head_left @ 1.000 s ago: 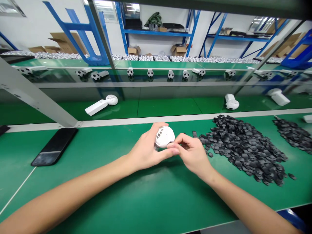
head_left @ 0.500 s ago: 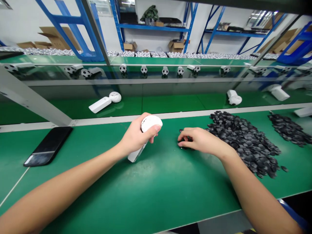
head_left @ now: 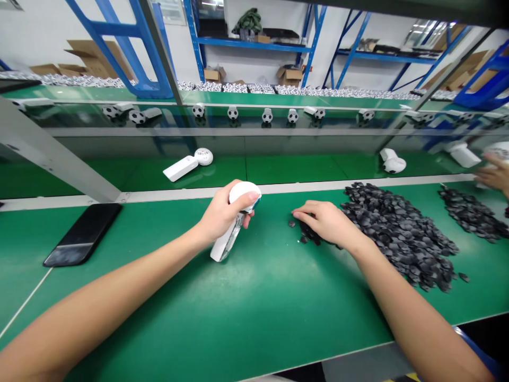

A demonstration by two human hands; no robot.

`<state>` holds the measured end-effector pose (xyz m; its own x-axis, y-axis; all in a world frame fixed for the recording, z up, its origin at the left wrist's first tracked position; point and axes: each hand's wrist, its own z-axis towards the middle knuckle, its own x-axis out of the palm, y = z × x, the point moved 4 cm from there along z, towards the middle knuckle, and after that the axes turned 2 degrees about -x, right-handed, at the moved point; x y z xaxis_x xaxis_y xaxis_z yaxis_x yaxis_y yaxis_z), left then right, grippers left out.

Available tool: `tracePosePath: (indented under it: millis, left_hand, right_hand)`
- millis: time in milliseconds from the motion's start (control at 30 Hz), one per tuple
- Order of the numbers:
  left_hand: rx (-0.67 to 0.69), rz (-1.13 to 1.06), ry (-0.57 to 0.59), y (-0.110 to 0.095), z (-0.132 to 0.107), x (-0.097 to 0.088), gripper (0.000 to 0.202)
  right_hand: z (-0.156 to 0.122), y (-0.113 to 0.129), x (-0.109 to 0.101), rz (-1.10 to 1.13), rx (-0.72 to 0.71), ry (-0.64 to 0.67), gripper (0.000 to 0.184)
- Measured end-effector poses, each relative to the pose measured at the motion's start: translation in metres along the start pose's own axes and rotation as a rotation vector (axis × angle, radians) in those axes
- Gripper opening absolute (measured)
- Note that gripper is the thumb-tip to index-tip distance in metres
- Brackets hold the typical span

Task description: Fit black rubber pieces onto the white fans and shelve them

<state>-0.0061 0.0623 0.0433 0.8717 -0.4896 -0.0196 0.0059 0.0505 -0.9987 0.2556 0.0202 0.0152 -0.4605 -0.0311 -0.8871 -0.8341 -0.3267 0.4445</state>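
Observation:
My left hand is closed around a white handheld fan, its round head up under my thumb and its handle pointing down at the green mat. My right hand rests palm down on a few loose black pieces at the left edge of a big pile of small black pieces. Its fingers are curled over them; what they grip, if anything, is hidden.
A black phone lies at the left. White fans lie on the belt behind, with football-patterned fans lined along the glass shelf. A second black pile and another person's hand are at the right.
My hands have parted. The left tipped the fan upright and held it to the left; the right dropped to the loose black pieces by the pile. Another person's hand appeared at the right.

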Motion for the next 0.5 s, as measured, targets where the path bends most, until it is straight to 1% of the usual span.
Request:
tracePosePath:
  millis: [100,167,233,300,367,433,500]
  left_hand:
    - [-0.007,0.003,0.004,-0.001,0.0,0.0,0.037]
    - [0.024,0.047,-0.006,-0.004,-0.003,0.002,0.037]
    - [0.12,0.107,-0.06,-0.009,-0.008,0.005,0.042]
    - [0.26,0.172,-0.111,-0.014,-0.013,0.008,0.057]
    - [0.387,0.264,-0.101,-0.015,-0.016,0.011,0.068]
    - [0.491,0.397,-0.079,-0.011,-0.017,0.013,0.068]
    - [0.562,0.567,-0.119,-0.005,-0.017,0.011,0.067]
  right_hand:
    - [-0.002,-0.001,-0.005,0.028,-0.036,0.015,0.029]
    - [-0.002,0.001,-0.004,0.029,-0.057,0.048,0.026]
    - [-0.002,0.003,-0.001,0.007,-0.058,0.072,0.023]
    - [-0.001,0.005,0.003,-0.007,-0.044,0.083,0.022]
    - [0.0,0.007,0.006,0.009,-0.026,0.082,0.02]
    - [0.0,0.008,0.006,0.051,-0.022,0.074,0.014]
    - [0.0,0.012,0.006,0.123,-0.024,0.086,0.008]
